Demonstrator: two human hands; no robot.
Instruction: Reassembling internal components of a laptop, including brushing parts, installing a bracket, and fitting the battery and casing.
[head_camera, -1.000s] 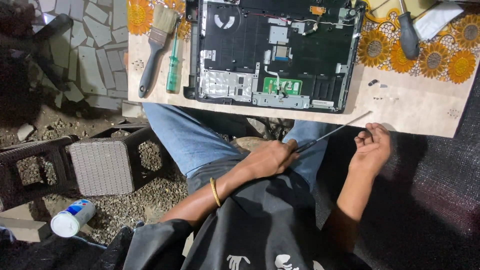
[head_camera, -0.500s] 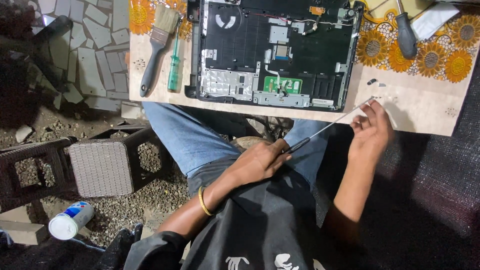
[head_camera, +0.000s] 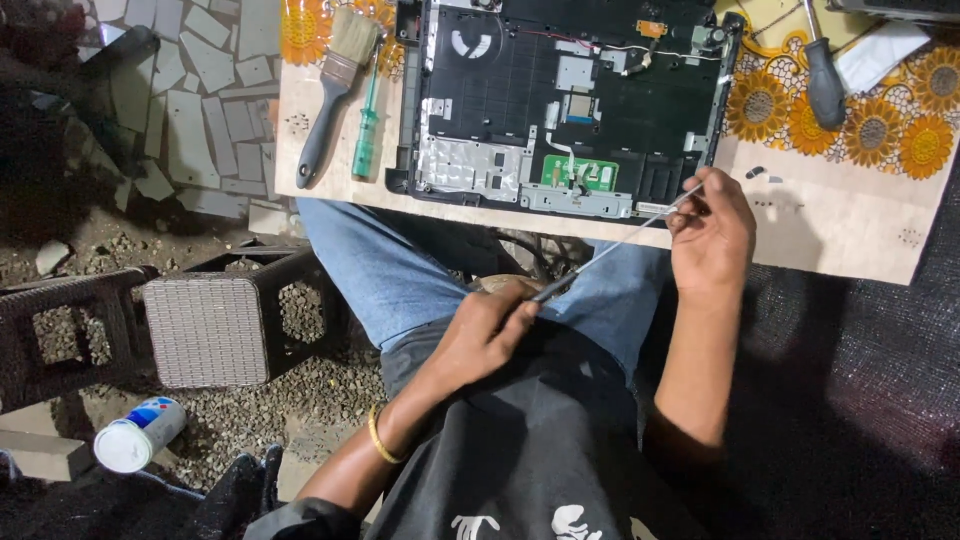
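Bright tabletop, dark murky surroundings

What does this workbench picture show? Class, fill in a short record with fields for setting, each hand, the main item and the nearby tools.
Setting: wooden board used as a bench, partly covered by a sunflower-patterned cloth
Left hand: grips the dark handle of a long thin metal-shafted screwdriver
Right hand: pinches the shaft near its tip
Main item: opened black laptop base with a small green circuit board
Nearby tools: black-handled paintbrush, green-handled screwdriver, dark-handled screwdriver
Ground: white and blue can on gravel
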